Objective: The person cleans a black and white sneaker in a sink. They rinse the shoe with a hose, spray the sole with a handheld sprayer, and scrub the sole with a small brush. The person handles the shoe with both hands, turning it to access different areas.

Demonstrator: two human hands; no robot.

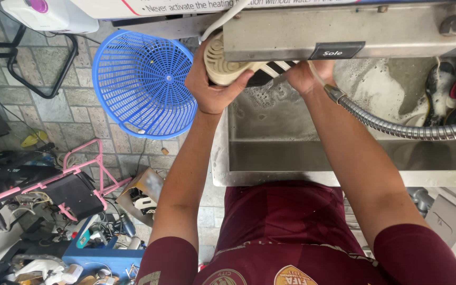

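My left hand (209, 79) grips the heel end of a shoe (238, 67) with a cream ribbed sole and a black upper with white stripes. It is held over the far left of a steel sink (270, 158). My right hand (304, 74) holds the shoe's other end, partly hidden under a metal housing (344, 29). A flexible metal spray hose (391, 124) runs from the right to my right hand; its nozzle end is hidden by the hand.
Soapy foam (376, 84) lies in the sink, with dark shoes (449, 87) at the far right. A blue plastic basket (141, 84) stands left of the sink. On the paved floor sit a pink frame (88, 174) and a blue box of clutter (101, 253).
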